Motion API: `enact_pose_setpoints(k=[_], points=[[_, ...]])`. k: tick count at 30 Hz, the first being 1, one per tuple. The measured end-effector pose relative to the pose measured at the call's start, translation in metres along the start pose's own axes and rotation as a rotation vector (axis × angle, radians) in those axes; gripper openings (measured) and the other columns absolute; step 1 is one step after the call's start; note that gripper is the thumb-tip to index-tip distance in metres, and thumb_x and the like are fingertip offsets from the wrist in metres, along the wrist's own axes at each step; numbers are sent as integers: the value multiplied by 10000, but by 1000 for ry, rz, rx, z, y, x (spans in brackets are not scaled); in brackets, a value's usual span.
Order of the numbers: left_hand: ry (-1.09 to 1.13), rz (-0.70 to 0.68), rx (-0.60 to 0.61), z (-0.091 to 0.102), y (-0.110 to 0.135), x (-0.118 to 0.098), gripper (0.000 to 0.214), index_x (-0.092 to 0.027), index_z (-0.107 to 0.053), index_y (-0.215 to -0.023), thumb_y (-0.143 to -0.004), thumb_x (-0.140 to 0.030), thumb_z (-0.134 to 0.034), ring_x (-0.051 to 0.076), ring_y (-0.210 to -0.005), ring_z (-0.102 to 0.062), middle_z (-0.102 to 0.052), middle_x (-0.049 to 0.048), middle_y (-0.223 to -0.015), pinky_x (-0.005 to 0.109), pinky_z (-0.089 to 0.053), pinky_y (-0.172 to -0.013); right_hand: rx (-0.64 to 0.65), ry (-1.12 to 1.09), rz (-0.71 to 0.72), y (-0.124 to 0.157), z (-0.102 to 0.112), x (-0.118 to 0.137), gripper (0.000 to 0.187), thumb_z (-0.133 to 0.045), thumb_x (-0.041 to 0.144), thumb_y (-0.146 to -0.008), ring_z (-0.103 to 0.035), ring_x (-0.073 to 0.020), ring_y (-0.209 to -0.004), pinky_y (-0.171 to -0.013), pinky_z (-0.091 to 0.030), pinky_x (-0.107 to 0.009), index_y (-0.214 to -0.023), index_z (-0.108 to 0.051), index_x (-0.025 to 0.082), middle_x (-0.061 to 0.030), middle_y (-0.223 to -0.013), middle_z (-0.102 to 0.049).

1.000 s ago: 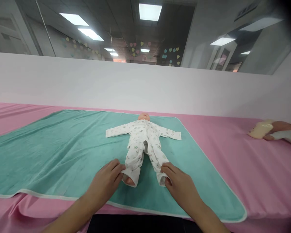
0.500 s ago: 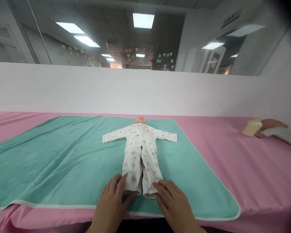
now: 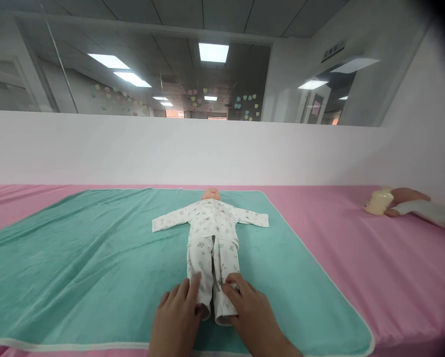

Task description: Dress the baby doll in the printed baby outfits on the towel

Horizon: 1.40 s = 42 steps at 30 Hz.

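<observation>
A baby doll [image 3: 211, 194] lies on its back, head at the far end, on a green blanket [image 3: 107, 277]. It wears a white printed shirt [image 3: 212, 220] with both sleeves spread out sideways. White printed trousers [image 3: 200, 258] cover its legs, the open cuffs facing me. My left hand [image 3: 178, 312] grips the lower left trouser leg from its outer side, fingers on top and thumb mostly hidden by the cuff. On the other leg, my right hand [image 3: 252, 310] pinches the cloth just above the cuff. No doll feet show.
Pink cloth [image 3: 319, 218] covers the table under the blanket. At the far right stand a cream-coloured bottle [image 3: 379, 201] and a second doll [image 3: 410, 195] in pale clothing. A white wall [image 3: 133, 151] with a window [image 3: 133, 49] runs along the back.
My hands have come closer together, the right one shifting up its trouser leg. The trouser legs look narrower and nearer each other. The view has tilted up slightly.
</observation>
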State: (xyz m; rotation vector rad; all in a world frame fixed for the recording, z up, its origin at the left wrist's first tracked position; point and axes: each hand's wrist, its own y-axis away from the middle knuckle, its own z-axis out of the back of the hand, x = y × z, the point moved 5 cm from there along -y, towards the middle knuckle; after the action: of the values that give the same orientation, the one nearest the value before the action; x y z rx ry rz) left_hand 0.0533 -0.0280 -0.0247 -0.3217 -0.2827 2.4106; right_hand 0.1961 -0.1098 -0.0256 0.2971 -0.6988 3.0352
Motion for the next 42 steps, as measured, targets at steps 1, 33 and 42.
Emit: enact_pose_setpoints(k=[1, 33, 42], points=[[-47, -51, -24, -1, 1, 2, 547, -247, -455, -1302, -778, -93, -473, 245, -953, -588, -623, 69, -1107, 380, -403, -789, -7, 2, 27, 2, 0, -1, 448, -625, 47, -651, -599, -196, -847, -644, -478, -272, -1046, -536, 239, -52, -1092, -563], [382, -353, -95, 23, -160, 0, 502, -139, -369, -1383, -955, -389, -295, 256, -1413, -117, -239, 113, -1511, 472, -223, -1136, -184, -414, -99, -117, 10, -56, 522, -387, 447, -929, -267, -226, -1358, -1115, -261, -429, -1389, -363, 202, -90, -1459, -324], [620, -74, 16, -40, -140, 43, 595, -223, -193, -1455, -930, -470, -327, 251, -1408, -142, -90, 106, -1546, 408, -319, -1089, 178, -418, -20, -102, -33, -76, 743, -403, 564, -892, -9, -243, -1419, -1127, -207, -445, -1482, -47, 283, -41, -1548, 46]])
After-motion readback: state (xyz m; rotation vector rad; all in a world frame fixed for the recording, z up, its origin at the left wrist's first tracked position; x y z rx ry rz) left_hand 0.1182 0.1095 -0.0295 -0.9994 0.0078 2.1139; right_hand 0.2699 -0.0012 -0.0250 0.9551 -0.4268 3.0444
